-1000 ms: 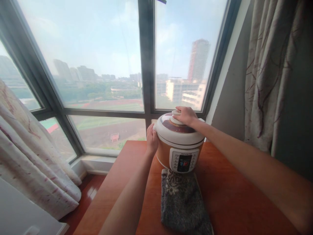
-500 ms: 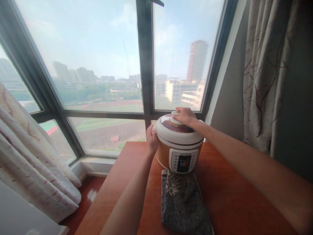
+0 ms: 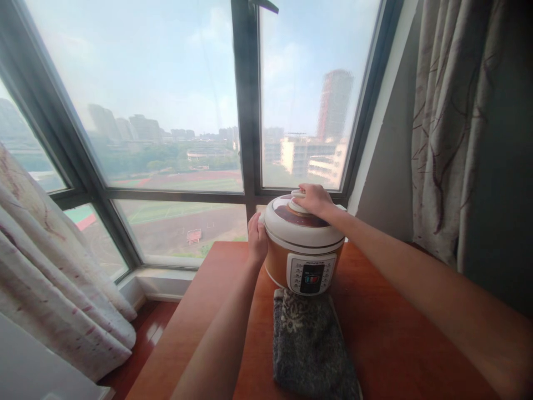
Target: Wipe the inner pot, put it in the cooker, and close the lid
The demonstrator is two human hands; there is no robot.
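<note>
- Where the wooden table meets the window, an electric pressure cooker stands upright at the far edge, control panel facing the camera.
- Right hand: on top of the cooker's lid, fingers curled over the white lid knob; grasping it. Arm comes in from the lower right.
- Left hand: pressed flat against the cooker's left side, at the lid rim. Touching and bracing; thumb side visible, fingers wrap behind the body, so can't tell how far they close.
- Lid sits on the pot, level, no visible gap at the rim.
- Cooker body orange-brown, lid white with a dark red ring on top.
- Grey patterned cloth lies flat on the table in front of the cooker, far edge touching or tucked just under the base; can't tell which.
- Patterned curtain hangs to the right of the cooker, well apart from it; a second curtain is bunched at the lower left by the sill.
- Outside the glass: hazy sky, buildings, a sports field.
</note>
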